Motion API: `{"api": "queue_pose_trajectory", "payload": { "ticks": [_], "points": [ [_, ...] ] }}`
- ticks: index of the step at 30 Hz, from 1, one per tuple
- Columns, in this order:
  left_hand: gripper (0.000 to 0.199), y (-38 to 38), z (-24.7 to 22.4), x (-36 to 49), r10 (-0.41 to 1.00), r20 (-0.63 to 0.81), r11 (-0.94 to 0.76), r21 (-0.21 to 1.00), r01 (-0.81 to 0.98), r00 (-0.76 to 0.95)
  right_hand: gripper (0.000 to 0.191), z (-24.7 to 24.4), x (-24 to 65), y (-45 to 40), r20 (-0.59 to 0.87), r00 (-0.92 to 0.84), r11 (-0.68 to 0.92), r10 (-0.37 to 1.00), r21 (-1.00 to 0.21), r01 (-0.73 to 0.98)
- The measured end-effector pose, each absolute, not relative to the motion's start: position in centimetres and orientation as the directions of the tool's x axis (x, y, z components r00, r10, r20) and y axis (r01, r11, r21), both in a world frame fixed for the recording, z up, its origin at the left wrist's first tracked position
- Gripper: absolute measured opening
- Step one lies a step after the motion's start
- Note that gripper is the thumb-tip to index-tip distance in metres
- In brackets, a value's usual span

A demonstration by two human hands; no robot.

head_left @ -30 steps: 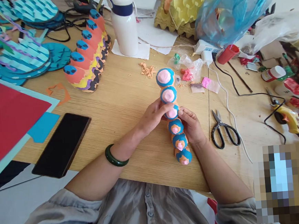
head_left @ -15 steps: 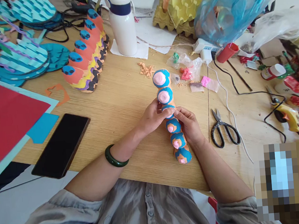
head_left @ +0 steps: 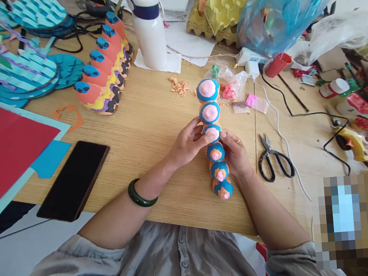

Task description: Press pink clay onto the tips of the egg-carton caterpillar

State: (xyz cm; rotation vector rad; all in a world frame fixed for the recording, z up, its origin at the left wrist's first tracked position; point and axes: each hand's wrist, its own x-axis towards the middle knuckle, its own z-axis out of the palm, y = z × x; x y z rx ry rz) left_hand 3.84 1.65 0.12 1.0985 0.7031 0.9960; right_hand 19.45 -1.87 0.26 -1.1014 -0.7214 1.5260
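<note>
A long strip of several bumps [head_left: 217, 152], orange with blue caps and pink clay on top, is held above the table. The upper bumps carry wide pink discs; the lower ones have small pink lumps. My left hand [head_left: 189, 142] grips its left side, thumb pressed on the pink clay of the third bump from the top. My right hand [head_left: 236, 153] holds the right edge beside that same bump, its thumb and index finger close together. The fingers behind the strip are partly hidden.
Black-handled scissors [head_left: 274, 158] lie right of my right hand. A phone [head_left: 74, 180] and red sheet [head_left: 15, 147] are at left. Behind stand a painted bumpy piece [head_left: 105, 67] and a white bottle [head_left: 148, 34]. Orange scraps [head_left: 179, 86] and a white cable [head_left: 278, 122] lie beyond.
The top of the strip has swung to the right, so it is held more upright. My left hand still presses the third bump, and my right hand has shifted slightly right.
</note>
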Motion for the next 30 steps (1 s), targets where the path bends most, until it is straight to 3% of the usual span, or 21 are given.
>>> {"api": "queue_pose_trajectory", "payload": {
  "ticks": [9,18,30],
  "points": [
    [0.059,1.6,0.1,3.7,0.916,0.021,0.105,0.951,-0.290,0.400,0.028,0.3,19.3,-2.0,-0.234,0.022,-0.211,0.972,-0.909,-0.359],
    [0.042,1.6,0.9,3.3,0.898,-0.078,0.200,0.949,-0.243,0.433,0.029,0.2,19.1,-2.0,-0.250,-0.018,-0.235,0.968,-0.880,-0.413],
    [0.038,1.7,0.4,3.8,0.903,-0.160,0.285,0.918,-0.275,0.400,0.031,0.5,18.9,-2.0,-0.249,-0.016,-0.234,0.968,-0.887,-0.397]
  ]
}}
